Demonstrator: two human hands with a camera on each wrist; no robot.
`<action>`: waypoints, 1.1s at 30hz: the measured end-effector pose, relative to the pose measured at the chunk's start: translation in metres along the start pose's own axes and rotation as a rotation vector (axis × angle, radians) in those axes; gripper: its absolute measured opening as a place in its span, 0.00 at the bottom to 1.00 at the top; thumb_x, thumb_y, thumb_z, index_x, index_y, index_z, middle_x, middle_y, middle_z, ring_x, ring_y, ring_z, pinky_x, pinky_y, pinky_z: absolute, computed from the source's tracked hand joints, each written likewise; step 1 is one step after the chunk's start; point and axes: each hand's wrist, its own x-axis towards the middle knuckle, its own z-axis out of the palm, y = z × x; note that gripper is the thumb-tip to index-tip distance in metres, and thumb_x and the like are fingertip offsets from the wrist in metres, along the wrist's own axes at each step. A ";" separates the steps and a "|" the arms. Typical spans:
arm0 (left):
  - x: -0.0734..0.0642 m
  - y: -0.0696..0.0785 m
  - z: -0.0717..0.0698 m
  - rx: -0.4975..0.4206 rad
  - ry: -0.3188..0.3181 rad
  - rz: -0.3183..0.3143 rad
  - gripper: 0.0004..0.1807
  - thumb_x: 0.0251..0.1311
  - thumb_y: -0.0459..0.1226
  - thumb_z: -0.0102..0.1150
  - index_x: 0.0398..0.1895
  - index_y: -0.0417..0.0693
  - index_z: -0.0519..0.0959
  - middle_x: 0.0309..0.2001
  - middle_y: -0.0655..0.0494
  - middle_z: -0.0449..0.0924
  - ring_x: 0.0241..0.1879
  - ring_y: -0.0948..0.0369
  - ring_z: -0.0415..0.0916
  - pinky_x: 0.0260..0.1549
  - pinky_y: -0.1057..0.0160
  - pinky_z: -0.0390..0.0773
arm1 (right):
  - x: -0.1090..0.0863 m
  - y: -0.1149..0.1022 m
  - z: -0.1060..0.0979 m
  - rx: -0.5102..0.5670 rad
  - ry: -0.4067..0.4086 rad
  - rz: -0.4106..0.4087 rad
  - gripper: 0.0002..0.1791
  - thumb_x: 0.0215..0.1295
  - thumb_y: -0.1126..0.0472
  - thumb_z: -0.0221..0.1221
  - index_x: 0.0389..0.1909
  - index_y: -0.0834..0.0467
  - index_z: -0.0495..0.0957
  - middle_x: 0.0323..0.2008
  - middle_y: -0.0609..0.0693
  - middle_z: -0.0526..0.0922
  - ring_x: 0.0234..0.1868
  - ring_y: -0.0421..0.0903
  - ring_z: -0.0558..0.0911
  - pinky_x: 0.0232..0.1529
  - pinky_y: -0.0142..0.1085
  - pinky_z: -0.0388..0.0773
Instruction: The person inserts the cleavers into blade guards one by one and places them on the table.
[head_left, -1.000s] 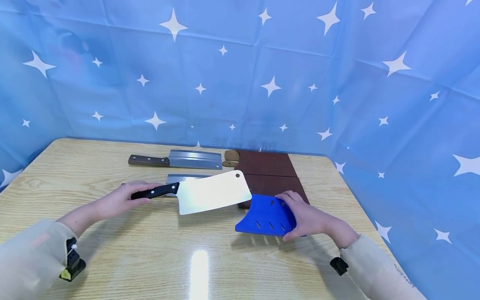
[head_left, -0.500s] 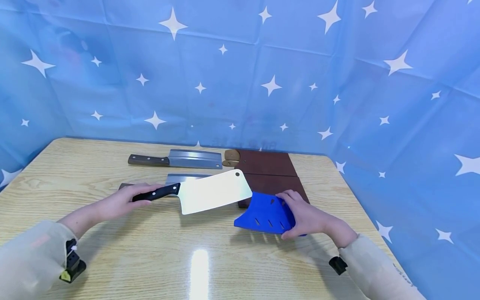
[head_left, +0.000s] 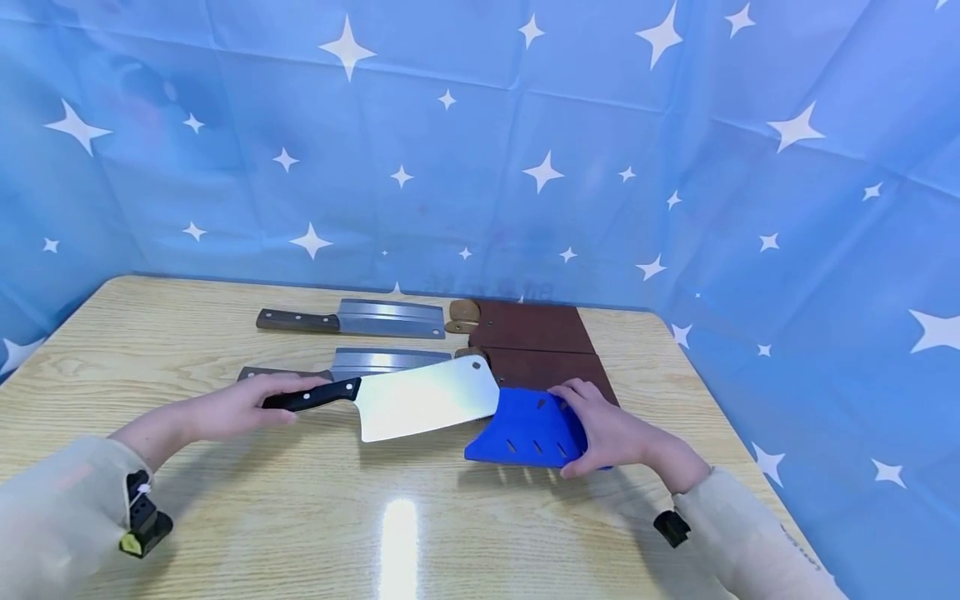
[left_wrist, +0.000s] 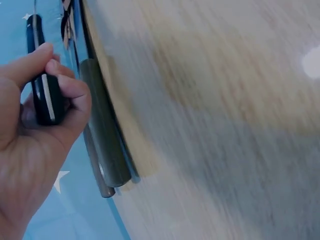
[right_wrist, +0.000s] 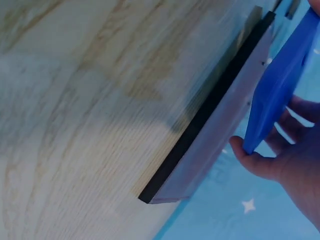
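Observation:
My left hand (head_left: 243,406) grips the black handle of a cleaver (head_left: 423,400), holding it above the table with the broad blade pointing right. In the left wrist view the fingers curl round that handle (left_wrist: 47,100). On the right, my right hand (head_left: 603,429) holds a blue blade guard (head_left: 521,433) with slanted slots, thumb at its lower edge and fingers over the top. The right wrist view shows the blue guard (right_wrist: 280,85) raised off the table. The blade's tip corner meets the guard's left edge in the head view; whether it is inside I cannot tell.
Two more cleavers lie behind, the farther cleaver (head_left: 390,318) and the nearer cleaver (head_left: 390,359), partly covered by the held blade. Their blades point at two brown sheaths, the back one (head_left: 532,325) and the front one (head_left: 551,367). A blue starred curtain (head_left: 480,167) backs the wooden table (head_left: 300,525).
The cleaver in my left hand has dipped slightly, uncovering more of the nearer cleaver behind it. My right hand and the blue guard have shifted a little to the left.

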 end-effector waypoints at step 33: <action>0.003 0.015 -0.005 0.001 -0.208 -0.001 0.31 0.64 0.42 0.53 0.70 0.50 0.61 0.68 0.39 0.59 0.67 0.37 0.53 0.59 0.38 0.58 | -0.009 0.001 -0.012 0.003 -0.107 -0.075 0.55 0.34 0.45 0.73 0.65 0.64 0.61 0.59 0.57 0.64 0.58 0.55 0.64 0.50 0.47 0.72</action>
